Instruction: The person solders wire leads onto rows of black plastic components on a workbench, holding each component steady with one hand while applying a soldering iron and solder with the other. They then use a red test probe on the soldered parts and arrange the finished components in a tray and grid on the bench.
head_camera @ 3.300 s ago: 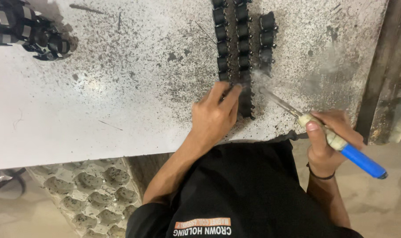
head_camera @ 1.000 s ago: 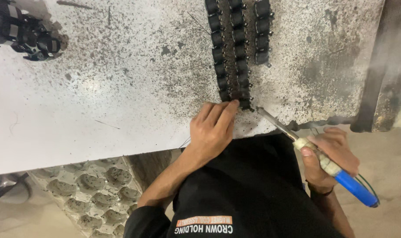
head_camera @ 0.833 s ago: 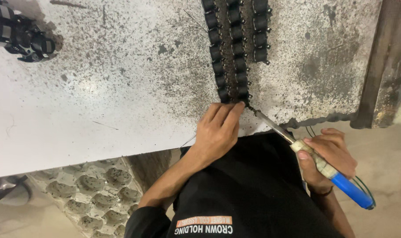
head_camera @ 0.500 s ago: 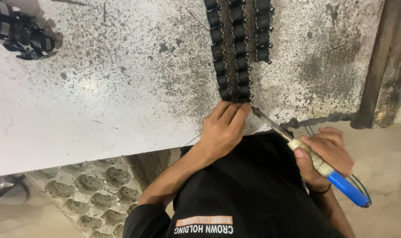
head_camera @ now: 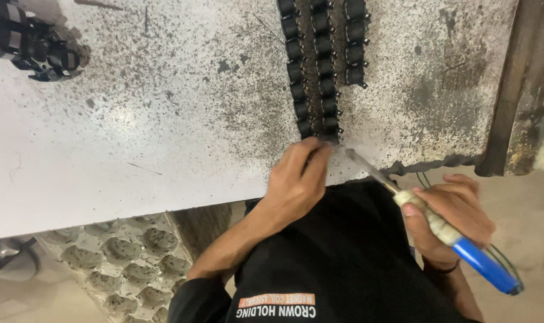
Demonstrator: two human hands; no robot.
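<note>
Left hand (head_camera: 296,182) reaches forward, fingers (head_camera: 312,157) pressed together; right hand (head_camera: 448,218) is curled in a fist-like grip.
</note>
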